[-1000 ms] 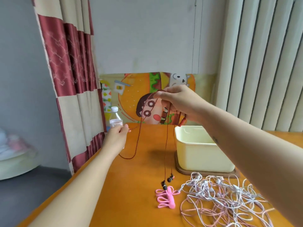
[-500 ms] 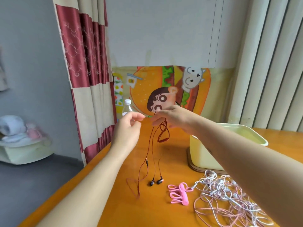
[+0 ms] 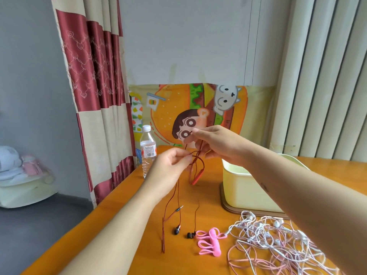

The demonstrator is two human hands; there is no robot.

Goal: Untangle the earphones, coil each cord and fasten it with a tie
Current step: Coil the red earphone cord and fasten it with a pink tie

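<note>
A dark red earphone cord [image 3: 178,197] hangs above the orange table [image 3: 129,205]. My right hand [image 3: 214,143] pinches its upper loops at the top. Just below and to the left, my left hand [image 3: 168,167] pinches the same cord. A small loop with the red remote [image 3: 196,178] dangles between the hands. The two black earbuds [image 3: 182,232] and the jack plug [image 3: 179,208] reach down to the table. A bunch of pink ties [image 3: 210,243] lies beside the earbuds. A tangled heap of white and pink earphones [image 3: 278,243] covers the table at the front right.
A pale yellow tub [image 3: 244,187] on a brown base stands right of my hands. A clear water bottle [image 3: 148,151] stands at the table's left edge by the red and cream curtain [image 3: 95,96]. A cartoon cloth [image 3: 188,112] hangs behind the table.
My left hand moved right and took hold of the red cord just under my right hand. The cord's ends sank lower, and the earbuds now reach the table.
</note>
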